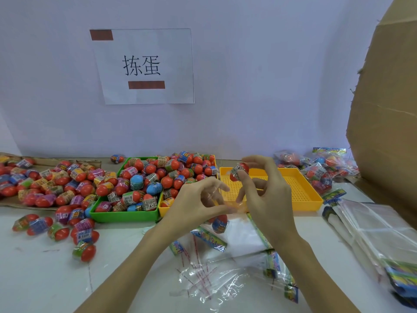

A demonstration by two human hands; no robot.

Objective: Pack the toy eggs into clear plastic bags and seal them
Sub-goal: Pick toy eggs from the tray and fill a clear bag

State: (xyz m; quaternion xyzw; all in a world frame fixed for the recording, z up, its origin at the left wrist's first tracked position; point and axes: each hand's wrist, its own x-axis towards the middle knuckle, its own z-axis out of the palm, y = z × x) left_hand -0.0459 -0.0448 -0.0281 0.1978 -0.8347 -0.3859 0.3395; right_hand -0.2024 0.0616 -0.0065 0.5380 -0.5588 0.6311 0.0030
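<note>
A white sheet (144, 66) taped to the pale wall reads "拣蛋" in large black characters, with two brown strips covering whatever else was printed. Below it the table (45, 279) is crowded with small plastic eggs, mostly red-orange halves shrink-wrapped in printed sleeves; a "6+" mark shows on a few labels. Many fill a green tray (123, 215), more sit in a yellow tray behind it (161, 208), and others lie loose on brown cardboard (13, 199) at the left. The right hand (266, 193) pinches one toy egg (239, 171) between thumb and fingertips, held above an empty perforated yellow tray (300, 190). The left hand (198, 204) is just beside it, fingers curled and pinching the thin mouth of a clear plastic bag (228, 208), which already hangs with another egg (220, 223) inside. Crinkled clear bags with red seal strips (203, 281) lie near the front edge, a flat stack of fresh ones (372, 231) sits to the right, and filled packs (316, 170) with colourful header cards pile up beside a tall cardboard box (383, 109).
</note>
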